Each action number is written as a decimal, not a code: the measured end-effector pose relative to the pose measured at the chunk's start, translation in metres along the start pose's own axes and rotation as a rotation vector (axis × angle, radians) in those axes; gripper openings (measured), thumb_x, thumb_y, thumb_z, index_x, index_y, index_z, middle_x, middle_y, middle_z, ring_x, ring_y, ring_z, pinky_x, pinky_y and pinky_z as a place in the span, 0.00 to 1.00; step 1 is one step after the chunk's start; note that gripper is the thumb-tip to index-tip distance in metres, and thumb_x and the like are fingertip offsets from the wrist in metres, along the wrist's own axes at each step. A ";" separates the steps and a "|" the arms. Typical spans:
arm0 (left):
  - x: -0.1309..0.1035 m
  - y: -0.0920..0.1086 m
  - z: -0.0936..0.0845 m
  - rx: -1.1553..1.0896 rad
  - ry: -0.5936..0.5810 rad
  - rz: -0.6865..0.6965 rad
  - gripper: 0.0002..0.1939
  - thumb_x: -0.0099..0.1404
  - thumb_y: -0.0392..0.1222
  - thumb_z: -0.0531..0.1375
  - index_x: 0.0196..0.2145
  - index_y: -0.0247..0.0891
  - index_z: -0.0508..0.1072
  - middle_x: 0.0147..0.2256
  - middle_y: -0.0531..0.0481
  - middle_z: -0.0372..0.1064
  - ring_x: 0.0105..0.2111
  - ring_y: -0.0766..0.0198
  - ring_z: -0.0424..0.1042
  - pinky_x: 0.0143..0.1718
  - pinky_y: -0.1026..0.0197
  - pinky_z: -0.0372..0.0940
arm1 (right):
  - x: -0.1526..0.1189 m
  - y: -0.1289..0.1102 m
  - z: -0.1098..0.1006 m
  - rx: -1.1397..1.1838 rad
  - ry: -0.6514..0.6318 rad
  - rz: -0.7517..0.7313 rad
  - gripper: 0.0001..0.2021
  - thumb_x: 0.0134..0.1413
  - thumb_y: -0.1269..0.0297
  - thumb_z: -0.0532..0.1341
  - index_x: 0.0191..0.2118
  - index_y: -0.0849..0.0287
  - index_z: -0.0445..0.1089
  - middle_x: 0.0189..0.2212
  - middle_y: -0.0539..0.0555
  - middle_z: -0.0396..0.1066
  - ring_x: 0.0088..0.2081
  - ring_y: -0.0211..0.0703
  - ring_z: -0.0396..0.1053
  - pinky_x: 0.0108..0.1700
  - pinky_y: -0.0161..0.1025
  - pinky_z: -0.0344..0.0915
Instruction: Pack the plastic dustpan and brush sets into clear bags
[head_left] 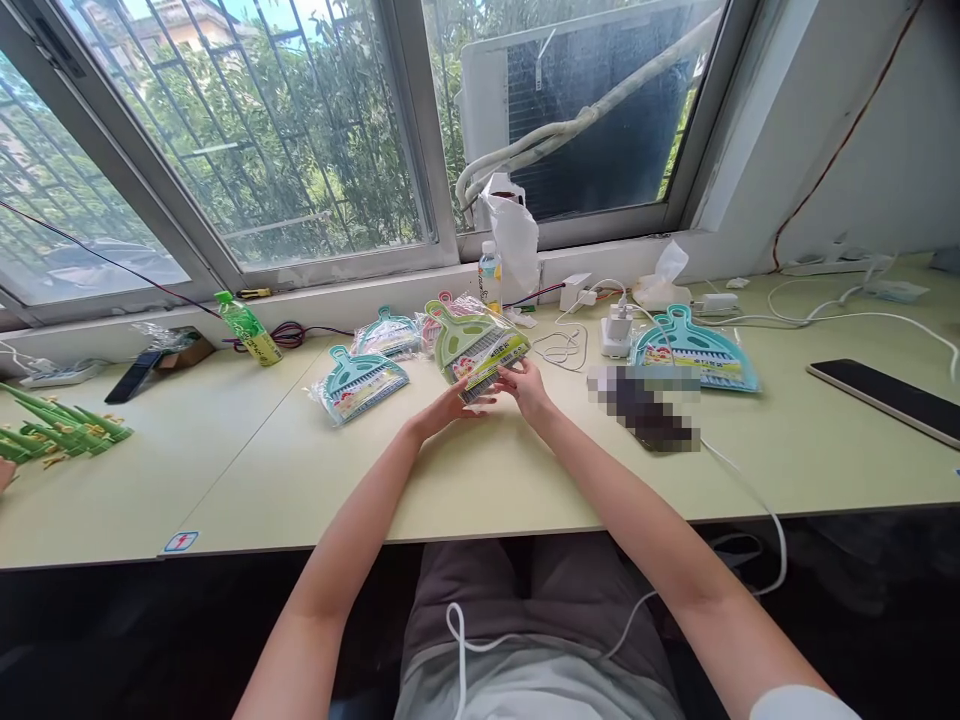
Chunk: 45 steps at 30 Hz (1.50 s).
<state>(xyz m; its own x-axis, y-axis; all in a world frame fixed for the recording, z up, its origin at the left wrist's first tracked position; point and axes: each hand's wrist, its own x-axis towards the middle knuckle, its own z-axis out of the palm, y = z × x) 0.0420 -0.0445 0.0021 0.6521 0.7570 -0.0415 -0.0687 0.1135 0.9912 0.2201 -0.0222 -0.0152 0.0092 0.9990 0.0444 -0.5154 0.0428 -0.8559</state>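
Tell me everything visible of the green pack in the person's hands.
The green pack is fan-shaped and plastic-looking, in shiny clear wrap, with a looped handle at its far left. A printed label crosses it above a grey, bristle-like near edge. It is tilted, the left hand at its near edge, the right hand at its right side. Whether it touches the table is unclear.

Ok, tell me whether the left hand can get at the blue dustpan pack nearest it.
Likely yes: the left hand is near the blue pack, nothing between, though it now holds the green pack.
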 end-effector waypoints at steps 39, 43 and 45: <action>-0.013 0.002 -0.019 -0.011 0.263 -0.024 0.29 0.65 0.46 0.62 0.60 0.35 0.63 0.56 0.35 0.68 0.41 0.51 0.78 0.43 0.55 0.73 | 0.012 0.010 -0.006 0.031 -0.001 0.101 0.21 0.42 0.81 0.65 0.41 0.54 0.63 0.36 0.48 0.75 0.41 0.40 0.75 0.45 0.41 0.77; -0.011 0.000 -0.017 0.000 0.255 -0.041 0.28 0.65 0.45 0.62 0.60 0.34 0.64 0.55 0.34 0.68 0.41 0.51 0.78 0.44 0.54 0.73 | 0.013 0.011 -0.005 0.042 0.063 0.129 0.21 0.41 0.83 0.63 0.39 0.54 0.62 0.37 0.49 0.74 0.40 0.39 0.75 0.42 0.40 0.78; -0.009 0.000 -0.015 -0.001 0.269 -0.030 0.27 0.67 0.46 0.60 0.60 0.34 0.63 0.55 0.34 0.68 0.40 0.52 0.79 0.44 0.53 0.73 | 0.013 0.006 -0.006 0.045 0.064 0.158 0.21 0.40 0.84 0.62 0.39 0.54 0.61 0.36 0.48 0.74 0.37 0.38 0.75 0.40 0.39 0.78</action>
<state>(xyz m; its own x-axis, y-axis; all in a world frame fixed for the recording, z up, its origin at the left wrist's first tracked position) 0.0252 -0.0419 0.0011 0.4298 0.8970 -0.1030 -0.0529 0.1389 0.9889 0.2221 -0.0085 -0.0233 -0.0212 0.9922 -0.1226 -0.5526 -0.1138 -0.8257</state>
